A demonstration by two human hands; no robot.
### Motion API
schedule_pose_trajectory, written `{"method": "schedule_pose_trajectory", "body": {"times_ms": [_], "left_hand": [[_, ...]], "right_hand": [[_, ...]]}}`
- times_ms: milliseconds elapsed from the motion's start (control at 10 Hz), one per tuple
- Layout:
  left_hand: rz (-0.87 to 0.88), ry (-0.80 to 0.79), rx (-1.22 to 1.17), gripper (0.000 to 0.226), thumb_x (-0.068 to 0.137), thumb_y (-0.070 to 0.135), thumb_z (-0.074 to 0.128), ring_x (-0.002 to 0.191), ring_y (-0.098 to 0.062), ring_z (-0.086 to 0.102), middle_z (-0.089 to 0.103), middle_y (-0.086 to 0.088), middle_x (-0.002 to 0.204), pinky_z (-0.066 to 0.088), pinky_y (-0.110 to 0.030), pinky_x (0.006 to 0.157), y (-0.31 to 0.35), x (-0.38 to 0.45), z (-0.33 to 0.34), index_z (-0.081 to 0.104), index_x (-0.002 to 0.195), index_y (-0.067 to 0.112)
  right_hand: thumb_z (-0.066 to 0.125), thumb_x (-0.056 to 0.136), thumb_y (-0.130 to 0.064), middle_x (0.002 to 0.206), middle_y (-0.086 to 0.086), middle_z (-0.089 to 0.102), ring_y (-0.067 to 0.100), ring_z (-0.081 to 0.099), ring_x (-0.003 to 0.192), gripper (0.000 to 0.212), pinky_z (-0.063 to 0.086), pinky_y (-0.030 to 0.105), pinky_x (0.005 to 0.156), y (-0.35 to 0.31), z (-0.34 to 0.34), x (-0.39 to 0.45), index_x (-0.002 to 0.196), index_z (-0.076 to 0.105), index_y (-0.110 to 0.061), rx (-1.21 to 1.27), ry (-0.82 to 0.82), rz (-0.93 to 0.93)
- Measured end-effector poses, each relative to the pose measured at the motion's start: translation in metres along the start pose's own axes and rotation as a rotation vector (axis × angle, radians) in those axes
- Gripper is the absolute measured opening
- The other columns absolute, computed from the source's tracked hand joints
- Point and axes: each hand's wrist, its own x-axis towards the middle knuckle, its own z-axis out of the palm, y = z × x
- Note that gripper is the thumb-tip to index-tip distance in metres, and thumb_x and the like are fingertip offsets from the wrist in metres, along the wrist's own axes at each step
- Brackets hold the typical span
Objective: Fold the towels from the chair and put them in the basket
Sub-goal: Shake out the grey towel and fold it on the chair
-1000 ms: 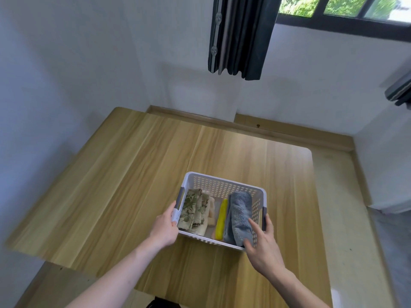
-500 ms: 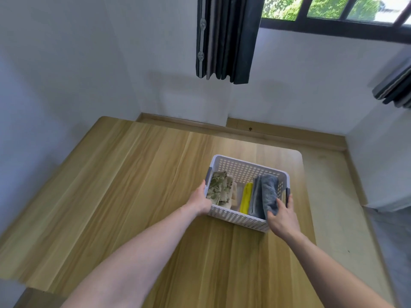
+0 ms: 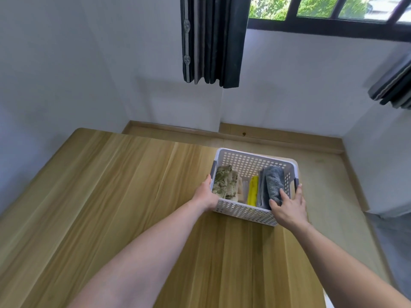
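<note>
We see the white perforated plastic basket (image 3: pixel 249 162) at the far right of the light wooden table (image 3: pixel 111 196), holding a folded green leaf-patterned towel (image 3: pixel 223 182), a yellow towel (image 3: pixel 253 192) and a grey towel (image 3: pixel 274 182); our left hand (image 3: pixel 205 195) grips its left rim, our right hand (image 3: pixel 289 207) its right corner, fingers curled over the edge

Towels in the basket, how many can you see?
4, maybe more hidden. Leaf-print towel at the left end of the basket, a pale one beside it, a yellow one in the middle, a grey one at the right under the right hand.
</note>
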Motion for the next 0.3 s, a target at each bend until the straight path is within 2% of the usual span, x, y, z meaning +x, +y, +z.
{"method": "schedule_pose_trajectory", "body": {"times_ms": [200,300], "left_hand": [[0.034,0.018,0.145,0.082,0.099,0.002,0.051,0.147,-0.032,0.039,0.032,-0.007,0.166,0.038,-0.037,0.118,0.007,0.001,-0.001,0.007,0.165,0.022],[0.089,0.014,0.174,0.071,0.104,0.011,0.05,0.151,-0.029,0.033,0.03,-0.007,0.167,0.031,-0.036,0.121,-0.001,-0.016,-0.008,0.013,0.164,0.021]], "right_hand": [[0.042,0.101,-0.064,0.171,0.006,-0.027,0.035,-0.002,0.161,0.075,0.009,0.049,0.129,0.005,-0.007,0.012,0.166,0.019,-0.033,-0.033,-0.006,-0.018],[0.045,0.102,-0.06,0.174,0.007,-0.016,0.031,-0.001,0.161,0.074,0.011,0.05,0.13,0.0,-0.008,0.001,0.166,0.022,-0.03,0.043,0.071,-0.015]]}}
